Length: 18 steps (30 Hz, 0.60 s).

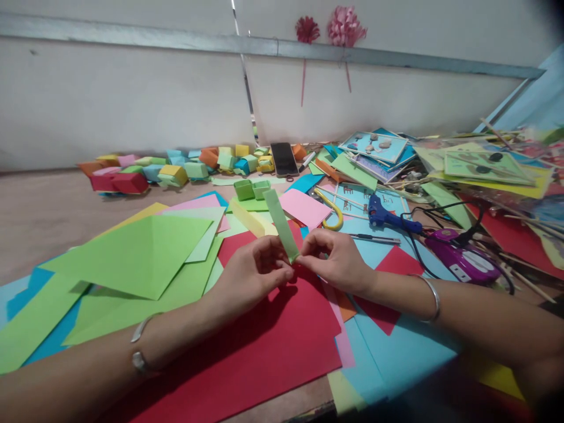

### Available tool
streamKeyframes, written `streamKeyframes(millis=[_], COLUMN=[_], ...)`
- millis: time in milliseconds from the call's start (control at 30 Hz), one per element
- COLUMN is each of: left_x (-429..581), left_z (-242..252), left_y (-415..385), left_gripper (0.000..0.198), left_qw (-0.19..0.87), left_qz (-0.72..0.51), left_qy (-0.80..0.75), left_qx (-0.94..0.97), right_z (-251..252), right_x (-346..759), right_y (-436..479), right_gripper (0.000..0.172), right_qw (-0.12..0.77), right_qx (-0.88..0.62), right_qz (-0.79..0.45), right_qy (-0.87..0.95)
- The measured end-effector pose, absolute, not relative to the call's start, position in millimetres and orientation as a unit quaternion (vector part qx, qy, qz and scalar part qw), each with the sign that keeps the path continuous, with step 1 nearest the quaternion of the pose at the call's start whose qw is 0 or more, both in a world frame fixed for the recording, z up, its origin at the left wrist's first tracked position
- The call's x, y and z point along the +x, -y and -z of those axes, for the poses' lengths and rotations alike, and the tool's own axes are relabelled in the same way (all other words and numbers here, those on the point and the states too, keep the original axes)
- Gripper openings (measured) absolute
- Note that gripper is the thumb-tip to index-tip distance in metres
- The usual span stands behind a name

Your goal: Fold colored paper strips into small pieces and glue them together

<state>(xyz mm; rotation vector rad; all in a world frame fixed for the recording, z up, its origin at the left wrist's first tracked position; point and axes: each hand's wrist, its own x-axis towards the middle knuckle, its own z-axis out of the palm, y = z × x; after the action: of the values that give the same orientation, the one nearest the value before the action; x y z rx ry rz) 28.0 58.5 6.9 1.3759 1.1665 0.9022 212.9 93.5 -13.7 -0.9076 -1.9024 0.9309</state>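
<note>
- A narrow light-green paper strip (282, 226) stands near the middle of the frame, rising up and to the left from the fingertips; it looks folded flat along its length, with a squared upper end.
- The left hand (251, 276) pinches the strip's lower end, fingers closed tight on it.
- The right hand (337, 261) grips the same lower end from the other side, fingers curled in, touching the left hand's fingertips.
- Under both hands lies a large red sheet (264, 346); a big green sheet (141, 255) lies at centre left.
- A blue glue gun (388, 217) rests right of centre.
</note>
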Motion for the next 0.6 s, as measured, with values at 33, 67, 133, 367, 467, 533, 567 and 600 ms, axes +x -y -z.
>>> streamKeyframes(millis=[33, 67, 133, 367, 467, 533, 567, 600], left_x=[28, 28, 29, 27, 28, 29, 29, 29], left_z=[-6, -5, -2, 3, 3, 3, 4, 4], left_y=[-59, -60, -62, -63, -62, -62, -63, -63], left_gripper=[0.019, 0.019, 0.018, 0.014, 0.011, 0.011, 0.013, 0.015], left_qw=[0.523, 0.512, 0.492, 0.453, 0.455, 0.461, 0.464, 0.468], left_qz=[-0.384, -0.393, -0.414, -0.425, -0.415, -0.410, -0.409, -0.406], left_qy=[-0.492, -0.494, -0.495, -0.496, -0.488, -0.481, -0.479, -0.480], left_qx=[0.581, 0.583, 0.585, 0.606, 0.618, 0.623, 0.623, 0.621], right_z=[14, 14, 15, 17, 18, 18, 19, 19], right_x=[213, 212, 211, 210, 208, 207, 207, 206], right_y=[-94, -94, -94, -93, -92, -92, -92, -92], right_gripper=[0.008, 0.007, 0.007, 0.007, 0.004, 0.011, 0.015, 0.020], right_qw=[0.409, 0.409, 0.411, 0.414, 0.418, 0.418, 0.414, 0.409], right_qx=[-0.355, -0.351, -0.345, -0.341, -0.354, -0.367, -0.374, -0.380], right_qz=[-0.366, -0.364, -0.361, -0.357, -0.390, -0.433, -0.454, -0.470], right_qy=[0.757, 0.760, 0.763, 0.765, 0.740, 0.710, 0.695, 0.683])
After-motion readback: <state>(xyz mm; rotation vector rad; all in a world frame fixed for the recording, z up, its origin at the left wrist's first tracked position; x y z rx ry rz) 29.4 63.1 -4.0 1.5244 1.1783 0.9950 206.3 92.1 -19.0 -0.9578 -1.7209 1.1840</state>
